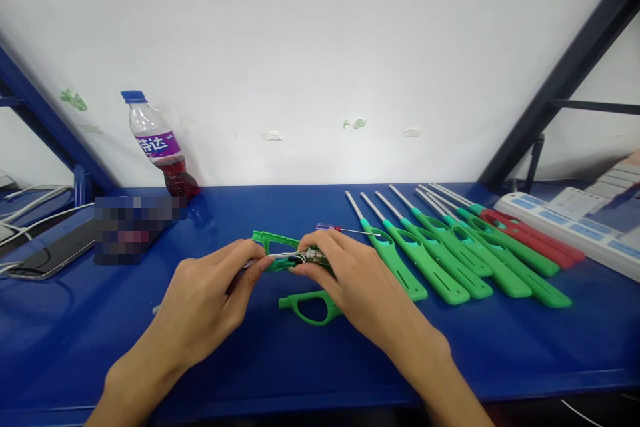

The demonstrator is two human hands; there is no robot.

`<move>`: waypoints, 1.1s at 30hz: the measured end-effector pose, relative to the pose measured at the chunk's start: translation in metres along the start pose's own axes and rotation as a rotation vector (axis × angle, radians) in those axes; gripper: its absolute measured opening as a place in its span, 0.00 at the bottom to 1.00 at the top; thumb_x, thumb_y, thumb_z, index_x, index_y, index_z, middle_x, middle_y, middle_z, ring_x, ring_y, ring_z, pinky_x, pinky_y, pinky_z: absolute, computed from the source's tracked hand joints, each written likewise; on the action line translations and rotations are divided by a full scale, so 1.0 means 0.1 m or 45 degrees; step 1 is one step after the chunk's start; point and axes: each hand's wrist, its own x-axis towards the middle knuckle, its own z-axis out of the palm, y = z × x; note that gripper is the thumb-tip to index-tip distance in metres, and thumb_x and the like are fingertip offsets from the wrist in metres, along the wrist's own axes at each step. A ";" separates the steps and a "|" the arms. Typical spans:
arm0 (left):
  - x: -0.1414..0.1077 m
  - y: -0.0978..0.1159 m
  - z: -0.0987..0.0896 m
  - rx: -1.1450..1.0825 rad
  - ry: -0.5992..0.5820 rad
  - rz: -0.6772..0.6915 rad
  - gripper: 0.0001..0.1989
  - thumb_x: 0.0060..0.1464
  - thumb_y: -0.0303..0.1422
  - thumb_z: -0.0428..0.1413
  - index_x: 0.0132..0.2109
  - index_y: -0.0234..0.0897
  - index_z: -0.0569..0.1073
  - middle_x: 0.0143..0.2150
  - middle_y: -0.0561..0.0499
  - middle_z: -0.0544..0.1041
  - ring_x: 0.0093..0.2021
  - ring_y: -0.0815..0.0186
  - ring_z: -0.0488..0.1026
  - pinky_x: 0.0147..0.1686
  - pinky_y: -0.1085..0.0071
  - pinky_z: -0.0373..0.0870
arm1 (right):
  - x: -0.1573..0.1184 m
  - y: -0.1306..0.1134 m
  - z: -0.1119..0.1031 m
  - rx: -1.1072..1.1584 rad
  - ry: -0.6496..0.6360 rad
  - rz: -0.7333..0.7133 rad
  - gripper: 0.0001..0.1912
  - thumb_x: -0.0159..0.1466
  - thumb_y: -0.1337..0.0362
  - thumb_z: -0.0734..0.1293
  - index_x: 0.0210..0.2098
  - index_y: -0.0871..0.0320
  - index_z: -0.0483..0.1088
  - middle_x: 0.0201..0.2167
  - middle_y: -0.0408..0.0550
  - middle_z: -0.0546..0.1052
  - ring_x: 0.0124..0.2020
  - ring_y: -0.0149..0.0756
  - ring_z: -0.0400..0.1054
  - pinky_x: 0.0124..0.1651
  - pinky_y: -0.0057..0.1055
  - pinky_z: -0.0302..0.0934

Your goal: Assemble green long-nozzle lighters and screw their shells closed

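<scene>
Over the middle of the blue table, the inner parts of a stick lighter point(286, 259) are held between my two hands: thin white wires, a green piece and a clear body with a metal fitting. My left hand point(213, 287) pinches the wire end between thumb and fingers. On the clear body point(316, 255), my right hand point(363, 280) is closed, hiding most of it. A green half shell point(263, 237) shows just behind my fingertips; whether I touch it I cannot tell. Another green half shell point(303, 313) lies below, partly covered by my right hand.
Behind my right hand lies a screwdriver point(357, 231). Several green lighters point(440, 273) and red-handled ones point(540, 238) lie in a row at right, beside a white power strip point(575, 223). A drink bottle point(157, 140) leans on the wall; a phone point(55, 247) lies left.
</scene>
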 end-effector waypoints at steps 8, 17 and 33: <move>0.05 0.03 0.02 -0.006 0.001 0.049 0.08 0.75 0.35 0.51 0.47 0.40 0.74 0.36 0.55 0.75 0.28 0.69 0.72 0.29 0.72 0.64 | 0.00 0.03 0.01 -0.077 0.025 -0.037 0.07 0.76 0.59 0.66 0.50 0.54 0.71 0.46 0.48 0.79 0.51 0.44 0.77 0.52 0.40 0.71; 0.02 -0.01 0.05 0.033 -0.017 0.028 0.10 0.76 0.40 0.50 0.51 0.43 0.75 0.42 0.54 0.85 0.35 0.64 0.82 0.33 0.71 0.69 | 0.00 0.05 0.01 -0.019 0.009 -0.048 0.07 0.76 0.60 0.67 0.51 0.53 0.72 0.47 0.48 0.80 0.50 0.42 0.78 0.55 0.42 0.71; 0.00 0.07 0.00 0.142 0.212 -0.064 0.11 0.74 0.37 0.53 0.42 0.43 0.77 0.24 0.61 0.75 0.20 0.71 0.70 0.25 0.72 0.60 | 0.00 0.02 0.00 0.211 0.141 0.046 0.03 0.74 0.61 0.70 0.43 0.52 0.74 0.41 0.41 0.82 0.38 0.34 0.77 0.38 0.30 0.67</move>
